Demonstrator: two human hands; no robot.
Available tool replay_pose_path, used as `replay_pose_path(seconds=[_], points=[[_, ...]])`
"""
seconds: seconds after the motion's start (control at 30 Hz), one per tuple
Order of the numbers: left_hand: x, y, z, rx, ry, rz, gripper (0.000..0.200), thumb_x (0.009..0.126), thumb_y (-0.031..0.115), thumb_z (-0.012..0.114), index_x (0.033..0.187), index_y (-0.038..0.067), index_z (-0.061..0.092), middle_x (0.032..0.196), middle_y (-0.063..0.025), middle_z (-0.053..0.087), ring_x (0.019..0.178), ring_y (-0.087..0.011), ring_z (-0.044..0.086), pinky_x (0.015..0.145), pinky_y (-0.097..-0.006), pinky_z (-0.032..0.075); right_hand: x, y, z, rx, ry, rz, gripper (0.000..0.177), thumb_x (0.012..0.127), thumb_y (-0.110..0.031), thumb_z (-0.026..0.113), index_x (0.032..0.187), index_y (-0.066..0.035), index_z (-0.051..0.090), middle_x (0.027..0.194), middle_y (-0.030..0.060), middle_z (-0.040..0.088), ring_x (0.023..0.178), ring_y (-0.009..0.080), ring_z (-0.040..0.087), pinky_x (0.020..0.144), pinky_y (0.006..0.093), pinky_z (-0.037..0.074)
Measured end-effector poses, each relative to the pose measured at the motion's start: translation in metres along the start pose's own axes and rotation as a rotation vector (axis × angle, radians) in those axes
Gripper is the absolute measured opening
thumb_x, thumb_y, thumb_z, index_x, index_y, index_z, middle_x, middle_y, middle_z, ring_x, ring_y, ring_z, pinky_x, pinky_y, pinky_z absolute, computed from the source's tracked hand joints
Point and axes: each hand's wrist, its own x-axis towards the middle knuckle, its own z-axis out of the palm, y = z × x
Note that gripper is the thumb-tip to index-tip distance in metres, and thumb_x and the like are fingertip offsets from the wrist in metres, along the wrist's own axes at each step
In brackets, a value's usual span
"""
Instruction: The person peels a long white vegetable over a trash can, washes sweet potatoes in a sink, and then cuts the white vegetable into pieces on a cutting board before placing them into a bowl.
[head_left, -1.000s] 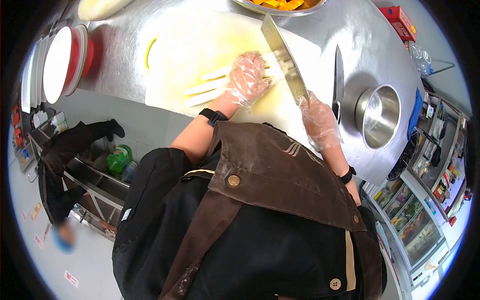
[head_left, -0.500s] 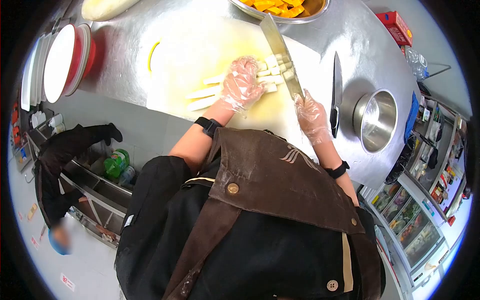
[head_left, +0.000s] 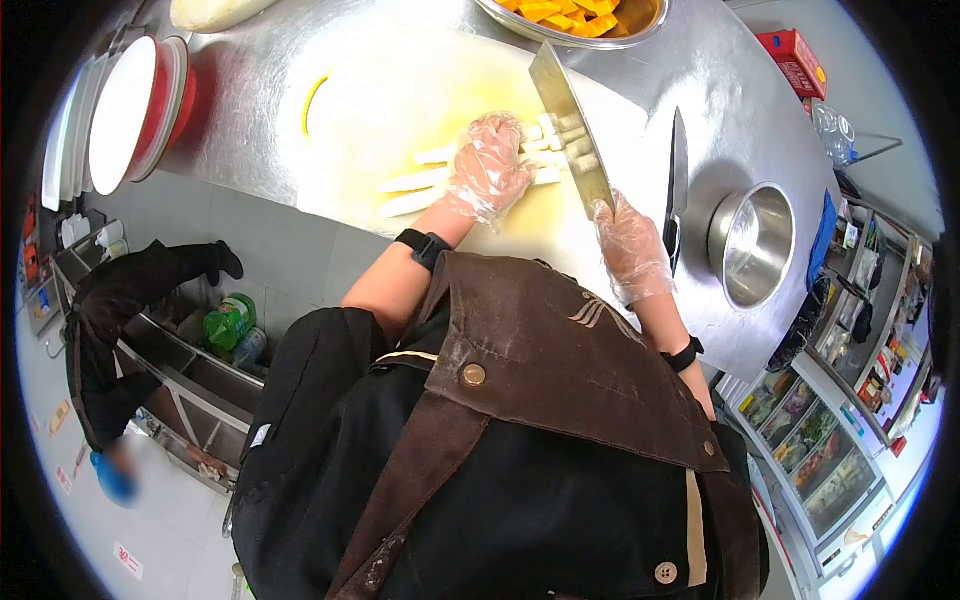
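Note:
On the white cutting board (head_left: 370, 110), my left hand (head_left: 490, 168), in a clear plastic glove, presses down on several pale white strips (head_left: 412, 203). The ends of the strips stick out on both sides of it. My right hand (head_left: 635, 245), also gloved, is closed around the handle of a wide-bladed cleaver (head_left: 572, 125). Its blade stands at the right ends of the strips, with pale cut pieces against its face. A second knife (head_left: 679, 170) with a black handle lies to the right of my right hand.
A metal bowl of orange chunks (head_left: 600, 42) sits at the top edge, an empty steel bowl (head_left: 752, 245) at the right. Stacked plates (head_left: 125, 115) and a large pale vegetable (head_left: 215, 12) are at the left. Another person (head_left: 110, 330) bends over at the far left.
The cleaver's blade has turned slightly and shows more of its face. The whole view has shifted a little. My left hand stays on the strips.

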Motion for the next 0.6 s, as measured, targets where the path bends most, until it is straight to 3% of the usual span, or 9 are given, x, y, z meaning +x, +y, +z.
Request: replay_pose_path(seconds=[0.23, 0.4, 0.43, 0.53, 0.6], points=[[-0.003, 0.001, -0.001, 0.018, -0.074, 0.038, 0.050, 0.067, 0.024, 0.065, 0.107, -0.002, 0.051, 0.110, -0.0218, 0.050, 0.105, -0.0378, 0.046, 0.091, -0.0449, 0.037, 0.014, 0.002, 0.029, -0.085, -0.126, -0.019, 0.036, 0.090, -0.026, 0.044, 0.107, 0.004, 0.054, 0.081, 0.0265, 0.060, 0.077, 0.0406, 0.059, 0.069, 0.0447, 0.047], [-0.005, -0.007, -0.010, 0.029, 0.015, 0.074, 0.053, 0.067, 0.026, 0.066, 0.108, -0.003, 0.051, 0.110, -0.0208, 0.051, 0.104, -0.0361, 0.046, 0.091, -0.0456, 0.037, 0.027, -0.001, 0.029, 0.050, -0.102, 0.121, 0.040, 0.090, -0.030, 0.043, 0.111, 0.003, 0.053, 0.083, 0.0265, 0.061, 0.078, 0.0390, 0.059, 0.071, 0.0438, 0.047], [-0.003, -0.012, -0.013, 0.031, 0.023, 0.076, 0.053, 0.067, 0.026, 0.066, 0.108, -0.003, 0.051, 0.110, -0.0208, 0.051, 0.104, -0.0361, 0.046, 0.091, -0.0456, 0.037, 0.022, 0.001, 0.026, 0.057, -0.020, 0.006, 0.041, 0.090, -0.029, 0.045, 0.113, 0.004, 0.053, 0.080, 0.0259, 0.061, 0.074, 0.0379, 0.060, 0.068, 0.0431, 0.048], [-0.020, -0.019, -0.023, 0.114, -0.083, 0.193, 0.064, 0.069, 0.043, 0.066, 0.114, 0.000, 0.051, 0.119, -0.0200, 0.049, 0.113, -0.0339, 0.044, 0.098, -0.0451, 0.032, 0.004, -0.010, 0.008, 0.104, 0.000, 0.082, 0.041, 0.090, -0.029, 0.047, 0.113, 0.004, 0.052, 0.074, 0.0245, 0.061, 0.068, 0.0359, 0.061, 0.062, 0.0411, 0.048], [-0.016, -0.019, -0.021, 0.150, -0.145, 0.182, 0.062, 0.069, 0.043, 0.066, 0.113, 0.001, 0.053, 0.118, -0.0199, 0.051, 0.112, -0.0332, 0.045, 0.097, -0.0442, 0.033, -0.004, -0.011, 0.006, 0.041, 0.058, 0.028, 0.038, 0.090, -0.028, 0.047, 0.109, 0.004, 0.053, 0.067, 0.0226, 0.059, 0.061, 0.0336, 0.060, 0.055, 0.0394, 0.047]])
